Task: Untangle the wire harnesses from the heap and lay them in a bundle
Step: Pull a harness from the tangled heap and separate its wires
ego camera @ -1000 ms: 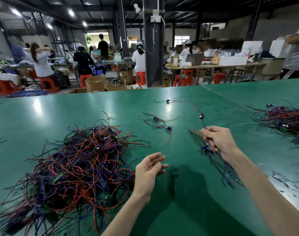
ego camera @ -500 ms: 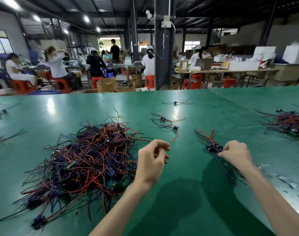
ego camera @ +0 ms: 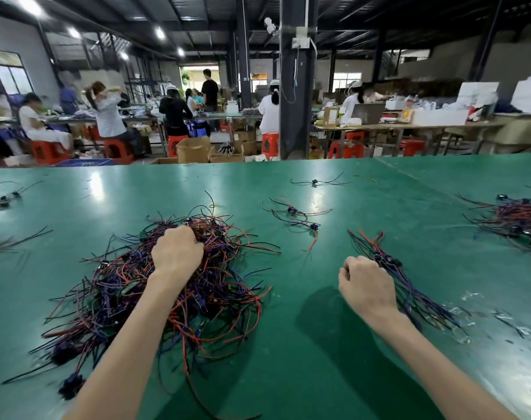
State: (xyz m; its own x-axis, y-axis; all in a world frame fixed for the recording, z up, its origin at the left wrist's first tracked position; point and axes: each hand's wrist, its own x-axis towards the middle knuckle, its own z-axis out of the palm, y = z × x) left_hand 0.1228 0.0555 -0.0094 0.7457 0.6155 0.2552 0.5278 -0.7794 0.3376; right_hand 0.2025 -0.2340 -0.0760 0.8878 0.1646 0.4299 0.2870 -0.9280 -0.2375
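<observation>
A tangled heap of red, blue and black wire harnesses point(ego camera: 131, 295) lies on the green table point(ego camera: 318, 344) at the left. My left hand point(ego camera: 176, 253) sits on top of the heap with its fingers curled down into the wires, gripping some of them. A bundle of harnesses point(ego camera: 415, 298) lies stretched out at the right, its dark connectors grouped near the far end. My right hand point(ego camera: 367, 286) is curled into a fist just left of that bundle, touching its edge, and no wire shows inside the fist.
Two loose harnesses point(ego camera: 300, 216) lie beyond the hands, and a single one point(ego camera: 315, 181) lies farther back. Another pile of harnesses point(ego camera: 512, 219) sits at the right edge. Stray wires point(ego camera: 4, 234) lie at the left edge. People work at benches behind.
My left hand has moved forward and left from above the table onto the heap and closed on wires. My right hand has drawn back a little from the bundle's connectors.
</observation>
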